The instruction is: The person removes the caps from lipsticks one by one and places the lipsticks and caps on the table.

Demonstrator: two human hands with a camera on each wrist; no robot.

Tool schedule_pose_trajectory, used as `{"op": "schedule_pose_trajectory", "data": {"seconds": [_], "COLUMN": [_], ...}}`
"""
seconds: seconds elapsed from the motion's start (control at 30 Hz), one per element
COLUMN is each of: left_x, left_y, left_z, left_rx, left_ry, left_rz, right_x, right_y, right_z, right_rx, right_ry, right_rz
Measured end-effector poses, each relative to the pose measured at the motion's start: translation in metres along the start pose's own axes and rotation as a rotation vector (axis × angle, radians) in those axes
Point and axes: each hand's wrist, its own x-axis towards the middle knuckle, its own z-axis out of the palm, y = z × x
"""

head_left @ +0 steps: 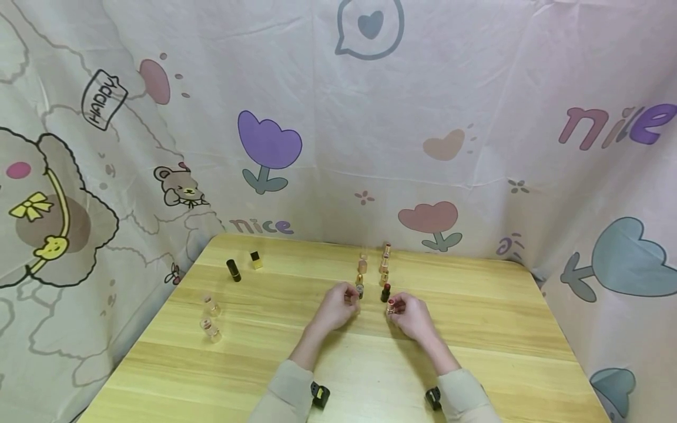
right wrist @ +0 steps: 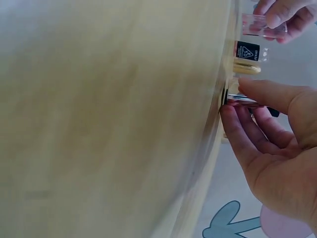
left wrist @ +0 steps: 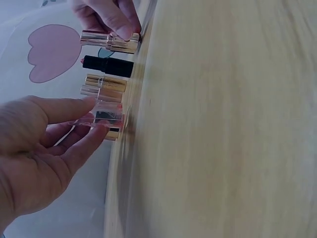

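In the right wrist view my left hand (right wrist: 294, 20) pinches a clear plastic cap (right wrist: 253, 26) between thumb and fingers. From the head view, the left hand (head_left: 335, 306) is close to the front of the left row, beside a small black-labelled tube (head_left: 360, 291). My right hand (head_left: 411, 316) grips a shiny rose-gold lipstick (head_left: 391, 306) upright at the tabletop. Just behind it stands an uncapped black lipstick (head_left: 385, 292) with a red tip. The left wrist view shows the right hand's fingers on the lipstick's gold case (left wrist: 111, 41).
Behind the black lipstick, several gold lipsticks (head_left: 384, 264) form the right row. A pinkish tube (head_left: 362, 266) and a gold one (head_left: 360, 279) stand in the left row. Farther left are two clear-cased lipsticks (head_left: 210, 330), a black tube (head_left: 233, 270) and a black-and-gold piece (head_left: 256, 259).
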Motion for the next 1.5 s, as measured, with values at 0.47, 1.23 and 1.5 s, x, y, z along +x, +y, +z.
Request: {"op": "schedule_pose_trajectory", "data": {"seconds": [0.47,1.23,1.5], "left_x": [0.001,-0.010,0.007], "left_y": [-0.002,-0.010,-0.028], "left_z": [0.003,-0.032,-0.057], "left_rx": [0.021,-0.100,-0.092], "left_ry": [-0.032,0.177,0.538], "left_rz": [-0.011,0.015,0.043], "right_x": [0.004,0.004,0.005], "right_y": [0.002,0.001,0.000], "right_z": [0.003,0.002,0.003], "right_rx": [-0.030,-0.045,-0.051], "right_ry": [-0.016,-0.020,-0.024], "right_rz": [0.007,0.014,0.008]}}
